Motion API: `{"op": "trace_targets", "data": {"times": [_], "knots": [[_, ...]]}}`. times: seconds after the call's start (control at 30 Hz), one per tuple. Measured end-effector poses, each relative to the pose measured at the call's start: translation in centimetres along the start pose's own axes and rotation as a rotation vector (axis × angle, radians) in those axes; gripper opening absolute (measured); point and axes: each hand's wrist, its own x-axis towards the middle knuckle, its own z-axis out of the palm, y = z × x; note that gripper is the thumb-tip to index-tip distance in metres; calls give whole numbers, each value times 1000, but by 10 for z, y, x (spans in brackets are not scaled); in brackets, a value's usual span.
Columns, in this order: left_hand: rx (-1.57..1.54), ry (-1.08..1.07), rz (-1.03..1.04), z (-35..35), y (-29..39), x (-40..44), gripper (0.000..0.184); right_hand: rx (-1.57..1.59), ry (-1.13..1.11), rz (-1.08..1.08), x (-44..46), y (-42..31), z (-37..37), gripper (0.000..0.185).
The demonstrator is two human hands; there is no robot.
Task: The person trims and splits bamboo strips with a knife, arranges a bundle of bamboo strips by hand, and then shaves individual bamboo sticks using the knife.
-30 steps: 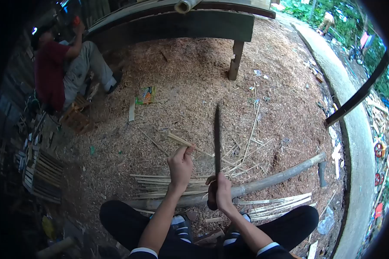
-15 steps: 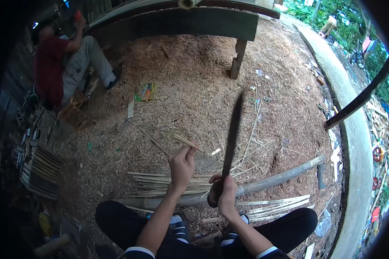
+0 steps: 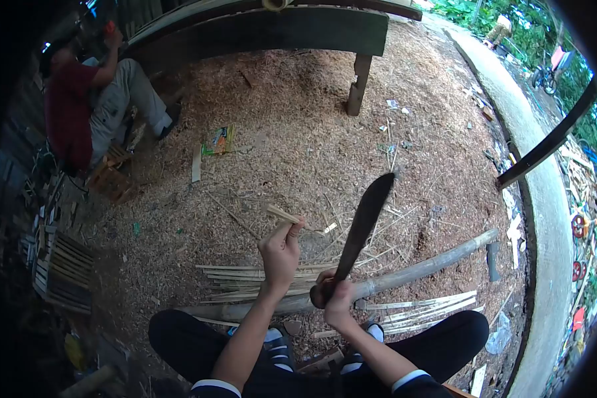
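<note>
Shavings are covering the ground (image 3: 245,179), and a concrete path (image 3: 547,252) is running along the right side, a dark post (image 3: 544,152) slanting across it in my view. Through the head camera I am watching both hands working low and close. My left hand (image 3: 282,255) is pinching a pale strip (image 3: 283,213) between thumb and fingers, and the strip is jutting out to the left. My right hand (image 3: 338,305) is gripping the knife (image 3: 365,222) by its handle; the blade is slanting away to the right, apart from the strip.

Below, a long pole (image 3: 424,268) is lying across the ground. One pile (image 3: 239,275) of strips is lying just beyond it, and another bundle (image 3: 424,315) is resting on its near side, to the right. Farther off, a tabletop (image 3: 278,33) is standing on a wooden leg (image 3: 359,86). At upper left, a person (image 3: 69,123) in a red shirt is sitting with an arm raised.
</note>
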Motion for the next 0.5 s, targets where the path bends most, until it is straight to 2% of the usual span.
{"op": "trace_targets", "data": {"times": [0.03,0.1,0.13,0.17,0.23,0.27,0.33,0.37,0.43,0.47,0.5], "knots": [[29,-13,25,2,1,-4,13,52,46,174,-6,21,-2,68],[59,-21,66,1,-3,-2,13,-447,64,463,2,73,-22,71],[31,3,-13,-3,-8,-1,14,-242,154,773,8,57,-26,71],[4,26,-92,-7,-15,1,14,-48,154,821,11,51,-32,70],[-4,51,-121,-11,-17,-1,14,-178,58,605,19,14,-22,68],[22,34,-106,-11,-16,-2,14,-199,51,620,21,-3,-17,68],[35,14,-92,-3,-16,-2,13,-171,-8,280,27,-22,-7,65],[10,35,-53,-1,-15,-2,14,-170,6,285,22,-14,-7,65],[-17,34,-4,0,-10,-3,14,23,-29,133,8,19,-8,62],[-5,8,-36,1,-6,-2,15,-75,16,196,0,43,-11,62],[8,-16,-64,0,-3,-1,15,-149,19,505,-2,52,-14,68]]}}
